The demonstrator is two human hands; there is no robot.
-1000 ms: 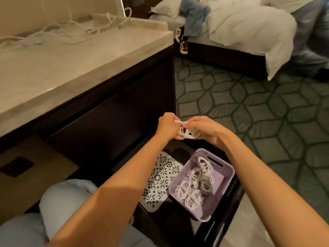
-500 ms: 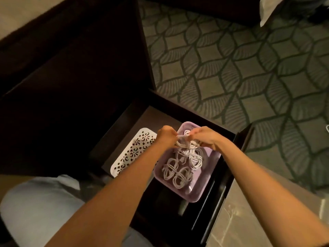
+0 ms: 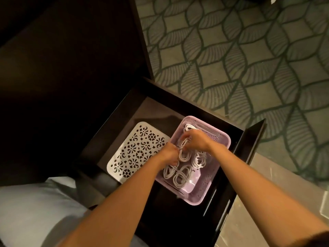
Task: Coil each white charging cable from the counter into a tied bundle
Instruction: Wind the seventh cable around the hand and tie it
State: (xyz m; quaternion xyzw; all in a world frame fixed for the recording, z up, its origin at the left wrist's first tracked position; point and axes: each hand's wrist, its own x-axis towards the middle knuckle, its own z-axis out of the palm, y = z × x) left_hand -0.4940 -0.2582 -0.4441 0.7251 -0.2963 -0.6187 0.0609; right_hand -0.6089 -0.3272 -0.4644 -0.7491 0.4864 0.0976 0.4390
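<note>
We hold a coiled white cable bundle (image 3: 183, 148) between our two grips. The left grip (image 3: 170, 152) pinches one side of it with curled fingers, and the right grip (image 3: 196, 141) curls over its other side from above. Both grips are low inside the lilac basket (image 3: 222, 139), which sits in the open dark drawer (image 3: 160, 106). We cannot tell whether the held bundle already rests on what lies under it. The other bundles (image 3: 199, 160) lie in the basket around our grips: one beyond the right grip, one just beneath it, and two nearer to us than the left grip. Just left of the left grip, a white patterned tray (image 3: 137, 150) lies flat in the drawer, beside the basket. Leaf-patterned carpet (image 3: 249, 59) spreads beyond the right grip.
</note>
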